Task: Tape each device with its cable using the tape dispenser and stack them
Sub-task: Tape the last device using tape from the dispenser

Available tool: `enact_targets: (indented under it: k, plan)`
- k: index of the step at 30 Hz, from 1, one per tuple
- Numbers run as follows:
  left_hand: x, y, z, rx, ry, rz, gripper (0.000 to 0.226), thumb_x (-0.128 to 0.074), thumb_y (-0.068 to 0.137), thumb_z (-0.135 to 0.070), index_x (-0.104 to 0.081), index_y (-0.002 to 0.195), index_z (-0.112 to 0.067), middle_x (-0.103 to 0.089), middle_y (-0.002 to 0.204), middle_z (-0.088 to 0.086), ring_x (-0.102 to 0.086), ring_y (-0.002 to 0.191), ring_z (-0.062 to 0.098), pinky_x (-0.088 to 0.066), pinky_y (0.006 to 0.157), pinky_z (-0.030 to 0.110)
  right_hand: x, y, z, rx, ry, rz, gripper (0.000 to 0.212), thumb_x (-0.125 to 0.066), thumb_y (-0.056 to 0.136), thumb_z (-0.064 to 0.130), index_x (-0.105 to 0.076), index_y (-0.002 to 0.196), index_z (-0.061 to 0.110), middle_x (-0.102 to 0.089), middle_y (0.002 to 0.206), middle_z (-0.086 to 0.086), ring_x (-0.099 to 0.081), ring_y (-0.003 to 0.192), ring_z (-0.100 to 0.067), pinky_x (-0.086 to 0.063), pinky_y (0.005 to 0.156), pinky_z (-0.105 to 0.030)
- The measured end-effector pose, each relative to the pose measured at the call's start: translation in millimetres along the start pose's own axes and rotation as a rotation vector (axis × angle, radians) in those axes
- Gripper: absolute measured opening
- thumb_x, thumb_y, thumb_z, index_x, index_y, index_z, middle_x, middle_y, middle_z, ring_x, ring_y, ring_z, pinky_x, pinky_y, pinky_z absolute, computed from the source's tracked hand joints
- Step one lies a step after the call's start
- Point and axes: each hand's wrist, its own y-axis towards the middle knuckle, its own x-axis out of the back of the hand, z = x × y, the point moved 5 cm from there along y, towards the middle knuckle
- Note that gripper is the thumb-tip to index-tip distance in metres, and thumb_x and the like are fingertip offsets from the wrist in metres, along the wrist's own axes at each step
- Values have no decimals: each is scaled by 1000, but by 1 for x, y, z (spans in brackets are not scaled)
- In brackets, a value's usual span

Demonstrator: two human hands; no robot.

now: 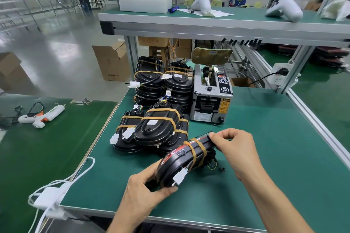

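device: black, curved, two tan tape bands | both hands gripping

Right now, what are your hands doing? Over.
Left hand grips device near end. Right hand fingers pinch far end. Two tape bands on. Stacks beyond, path open.

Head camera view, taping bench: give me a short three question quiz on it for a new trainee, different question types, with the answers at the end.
1. True or false: the device held by the left hand and right hand already carries tan tape bands.
2. Multiple choice: the tape dispenser stands where relative to the stacks of taped devices? A) on their left B) on their right C) on top of them
3. Fill in: the white connector on the held device lies nearest the ____ hand.

Key: 1 true; 2 B; 3 left.
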Motion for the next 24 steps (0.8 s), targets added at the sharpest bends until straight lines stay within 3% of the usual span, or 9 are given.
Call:
enact_targets:
  k: [3,7,10,12,20,24]
  plan:
    - [0,0,0,-1,0,4,70,-96,74,-55,-71,138,-44,-81,121,-11,-75,115,6,-50,99,11,-2,3,-6,-45,71,24,15,-86,80,30,-76,70,26,-71,65,5,-62,65,-13,-62,77,-44]
    - [0,0,1,-4,3,4,70,-96,74,-53,-70,139,-44,-81,121,-11,-75,116,7,-50,100,12,-4,7,-13,-78,129,17,16,-83,85,24,-74,72,20,-72,68,1,-65,68,-15,-61,89,-55]
    - [1,0,0,2,7,-2,71,-95,72,-58,-70,137,-47,-81,119,-12,-75,114,6,-50,98,10,-5,5,-14,-64,176,-54,10,-76,90,19,-74,81,20,-74,72,4,-70,69,-9,-64,86,-49]
    - [1,0,-1,-3,8,-7,71,-95,71,-60,-70,136,-49,-81,119,-13,-75,113,5,-49,98,9,-6,0,-14,-40,167,-53,6,-79,89,26,-75,87,22,-76,77,7,-72,75,-10,-64,86,-45]
    - [1,-1,-4,-13,16,-14,70,-95,71,-61,-70,136,-50,-80,120,-14,-75,114,4,-50,98,10,-13,-5,-10,18,119,55,33,-92,76,39,-74,102,30,-73,88,23,-68,79,1,-52,70,-11]
    - [0,0,-1,-9,38,-8,70,-95,73,-58,-69,137,-49,-80,121,-14,-75,115,4,-50,98,9,-11,1,-15,10,165,167,34,-73,88,57,-74,116,39,-75,111,22,-67,103,7,-51,93,-21]
